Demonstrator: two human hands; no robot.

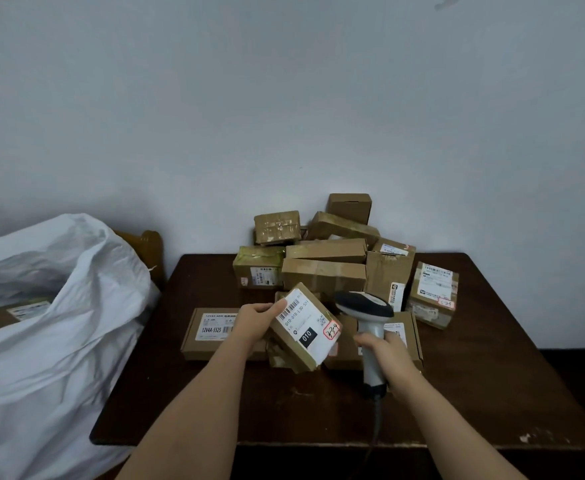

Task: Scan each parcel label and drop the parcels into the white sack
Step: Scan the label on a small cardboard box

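Note:
My left hand point(257, 320) grips a small brown parcel point(305, 329) by its left edge, held tilted above the table with its white barcode label facing up. My right hand point(384, 355) holds the handle of a grey and white barcode scanner point(365, 308), whose dark head sits just right of the parcel's label. A pile of several brown cardboard parcels point(324, 263) lies at the back of the dark wooden table point(284, 403). The white sack point(52, 327) stands open to the left of the table, with parcels visible inside.
Two flat boxes point(208, 332) lie on the table under my hands. A labelled parcel point(433, 292) sits at the right of the pile. The scanner's cable point(376, 427) hangs over the table's front edge. A wooden chair back point(147, 247) shows behind the sack. A plain wall rises behind.

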